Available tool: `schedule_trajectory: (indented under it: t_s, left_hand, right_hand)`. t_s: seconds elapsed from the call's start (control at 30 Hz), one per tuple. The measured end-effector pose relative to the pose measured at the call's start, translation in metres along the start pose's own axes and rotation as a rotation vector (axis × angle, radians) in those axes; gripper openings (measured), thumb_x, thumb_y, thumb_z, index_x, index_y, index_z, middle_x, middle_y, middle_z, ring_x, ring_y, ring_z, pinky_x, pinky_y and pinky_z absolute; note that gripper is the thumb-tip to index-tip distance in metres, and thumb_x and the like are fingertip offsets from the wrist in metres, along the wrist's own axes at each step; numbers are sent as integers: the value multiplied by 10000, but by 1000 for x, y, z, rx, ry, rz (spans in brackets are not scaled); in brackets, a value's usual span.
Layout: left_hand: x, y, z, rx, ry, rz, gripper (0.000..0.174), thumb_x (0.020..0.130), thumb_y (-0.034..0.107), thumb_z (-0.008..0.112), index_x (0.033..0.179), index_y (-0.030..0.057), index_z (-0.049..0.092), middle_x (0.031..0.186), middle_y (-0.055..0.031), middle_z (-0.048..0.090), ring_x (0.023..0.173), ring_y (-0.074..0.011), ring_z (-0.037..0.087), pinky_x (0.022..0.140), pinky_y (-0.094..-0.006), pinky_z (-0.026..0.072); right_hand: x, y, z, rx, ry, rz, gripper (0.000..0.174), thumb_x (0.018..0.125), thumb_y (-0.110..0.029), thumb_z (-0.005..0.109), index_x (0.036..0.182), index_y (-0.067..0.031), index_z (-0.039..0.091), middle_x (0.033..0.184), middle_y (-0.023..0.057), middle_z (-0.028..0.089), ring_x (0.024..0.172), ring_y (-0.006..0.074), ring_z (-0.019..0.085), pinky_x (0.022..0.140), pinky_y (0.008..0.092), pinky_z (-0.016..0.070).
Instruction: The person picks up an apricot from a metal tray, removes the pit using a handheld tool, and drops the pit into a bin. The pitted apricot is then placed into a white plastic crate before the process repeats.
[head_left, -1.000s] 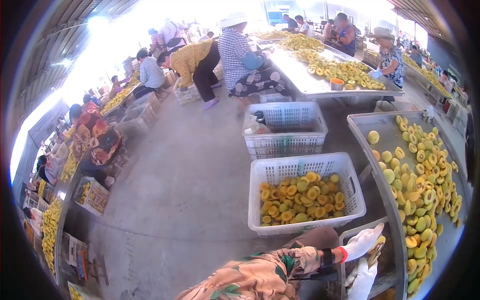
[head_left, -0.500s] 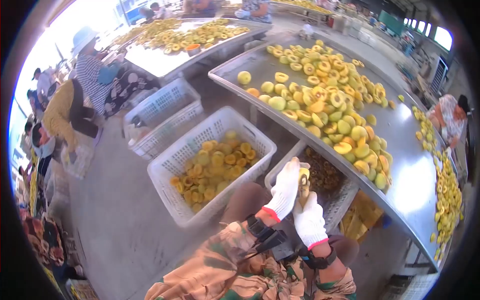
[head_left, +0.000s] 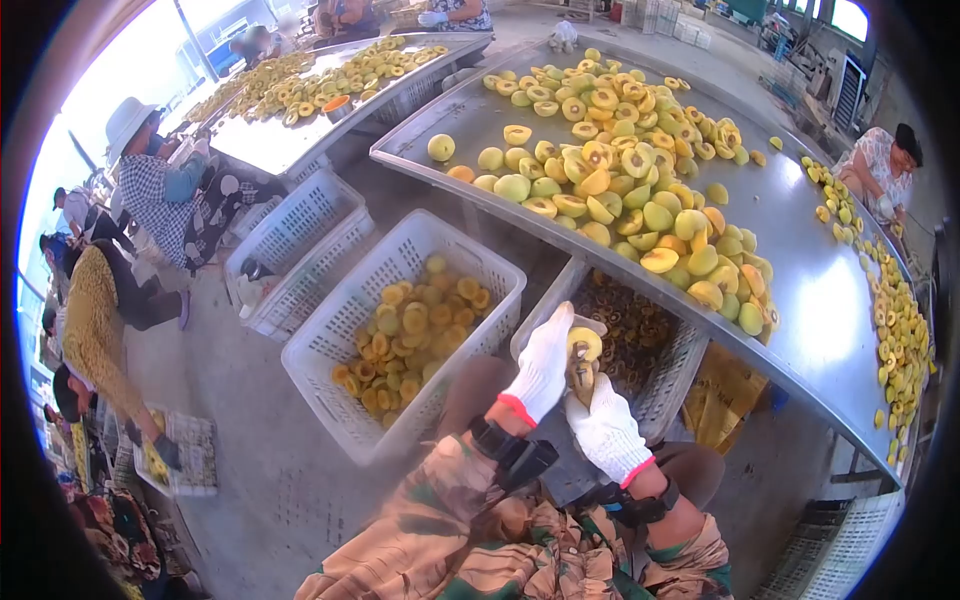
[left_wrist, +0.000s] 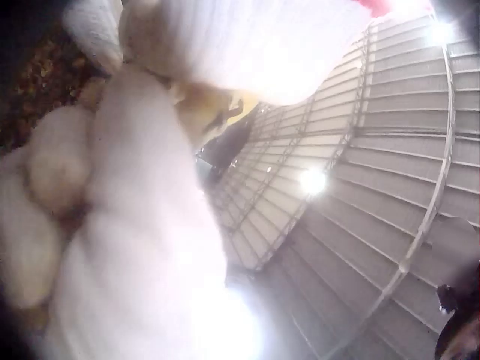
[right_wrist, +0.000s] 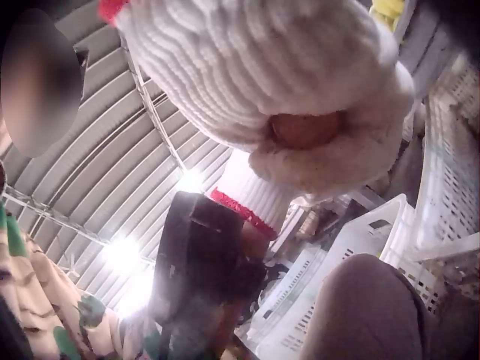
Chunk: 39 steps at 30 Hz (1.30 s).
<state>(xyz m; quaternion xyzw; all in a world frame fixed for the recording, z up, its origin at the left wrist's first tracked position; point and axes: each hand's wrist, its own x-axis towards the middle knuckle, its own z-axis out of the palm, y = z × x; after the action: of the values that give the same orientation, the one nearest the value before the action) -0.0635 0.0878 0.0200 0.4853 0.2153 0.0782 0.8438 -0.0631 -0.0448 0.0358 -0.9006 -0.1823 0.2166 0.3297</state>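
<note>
In the head view, my white-gloved left hand [head_left: 543, 362] pinches a cut yellow peach [head_left: 585, 345] between thumb and fingers. Facing it, my gloved right hand [head_left: 607, 430] grips a small pitting tool [head_left: 580, 378], its dark metal tip up against the fruit. The left wrist view shows the yellow flesh [left_wrist: 196, 105] partly covered by both gloves. Curled fingers of the right glove [right_wrist: 300, 67] fill the top of the right wrist view. Under both hands is a crate [head_left: 680, 385] of brown peach stones [head_left: 625, 325].
A metal table [head_left: 800, 235] heaped with peaches [head_left: 640, 190] stands close on the right. To the left is a white crate [head_left: 315, 355] of cut peaches [head_left: 410, 330], with stacked crates [head_left: 300, 240] behind it. A yellow sack [head_left: 725, 395] lies below the table. Other people work around.
The head view has swung to the right, bringing the table and both hands toward the middle. Both hands stay together at the peach and tool. A person at the left bends over a crate.
</note>
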Motion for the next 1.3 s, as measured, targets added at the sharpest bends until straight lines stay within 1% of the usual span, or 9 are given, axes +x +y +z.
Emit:
schedule_trajectory:
  t_s: [0.1,0.2,0.3,0.53,0.93,1.07,1.17,1.23,1.3]
  left_hand:
    - [14,-7,2,-62,35,-64,553,1024,420,383,899,-16,699,835,-98,688,616,-157,604,597,-273,502]
    - [16,-3,3,10,57,-86,581,1023,434,373,851,-9,707,816,-104,700,615,-167,625,610,-276,509]
    - [23,-10,5,87,82,-62,580,1013,456,396,930,-64,637,822,-164,677,581,-234,634,562,-317,548]
    - [20,-4,12,-86,-53,-173,542,965,459,491,823,-40,645,769,-164,662,606,-257,631,568,-362,545]
    - [67,-31,7,-476,-337,-625,463,987,411,449,855,2,619,836,-159,676,635,-261,629,579,-384,530]
    - [63,-3,-24,-56,169,-201,485,980,442,455,953,-9,630,819,-130,666,722,-268,648,685,-393,536]
    - [43,50,-80,771,493,43,494,932,461,544,1148,23,618,870,-118,666,886,-292,654,844,-395,508]
    - [49,65,-80,1693,840,291,472,872,435,628,1193,89,615,999,-123,665,990,-303,626,908,-396,478]
    - [69,82,-43,1515,642,556,442,825,393,672,1179,134,624,1073,-130,654,1068,-316,592,943,-424,451]
  right_hand:
    - [4,15,-3,171,-105,-26,303,886,-248,577,1068,-22,489,741,158,627,589,284,635,565,381,501]
    - [0,5,-18,640,-415,228,401,888,-295,573,1169,-23,484,770,174,643,587,292,645,582,384,520]
    - [0,9,-13,486,-321,126,365,893,-267,586,1168,-44,496,705,89,586,489,155,558,480,301,468]
    - [0,15,-30,1091,-641,289,162,912,-154,597,1001,-119,466,569,-25,417,374,85,360,356,251,273]
    - [20,49,-33,1597,-947,110,141,982,-174,509,908,-54,515,540,-41,376,338,66,311,324,234,228]
    - [38,93,-37,1976,-867,154,183,1000,-189,475,912,-36,522,539,-40,369,350,48,312,328,236,271]
    - [48,133,-12,848,-236,500,175,926,-197,579,885,-55,487,599,4,431,411,98,400,371,271,348]
    - [47,135,-15,938,-285,614,187,888,-186,601,871,-65,459,623,26,469,436,121,432,377,287,362]
    - [45,111,-21,902,-302,533,179,894,-187,591,872,-84,447,630,18,482,437,109,442,387,282,381]
